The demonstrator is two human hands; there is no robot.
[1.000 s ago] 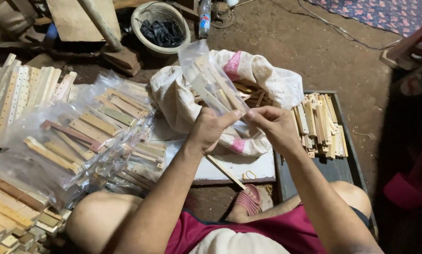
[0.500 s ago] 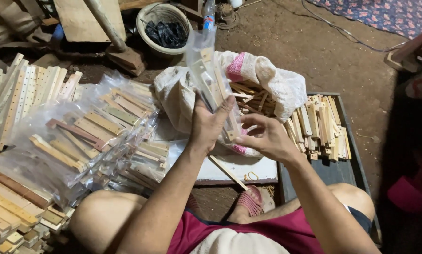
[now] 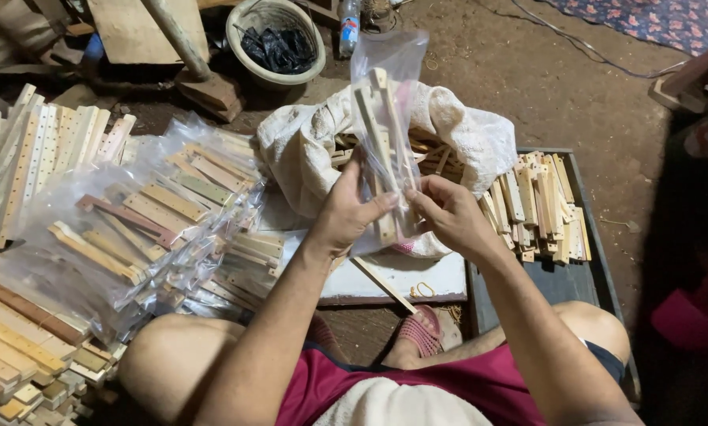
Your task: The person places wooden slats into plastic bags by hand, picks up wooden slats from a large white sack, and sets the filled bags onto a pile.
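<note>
Up goes the clear plastic bag (image 3: 387,118), lifted higher toward the top centre of the frame than half a second ago, the wooden strips (image 3: 379,134) inside now standing nearly upright. Both hands grip it low, at mid-frame: left hand (image 3: 349,211) closed on the bag's left side, right hand (image 3: 448,214) pinching the right edge. Packing looks in hand; next, I'd judge, calls for settling the strips and closing the open mouth above the white sack (image 3: 480,142).
</note>
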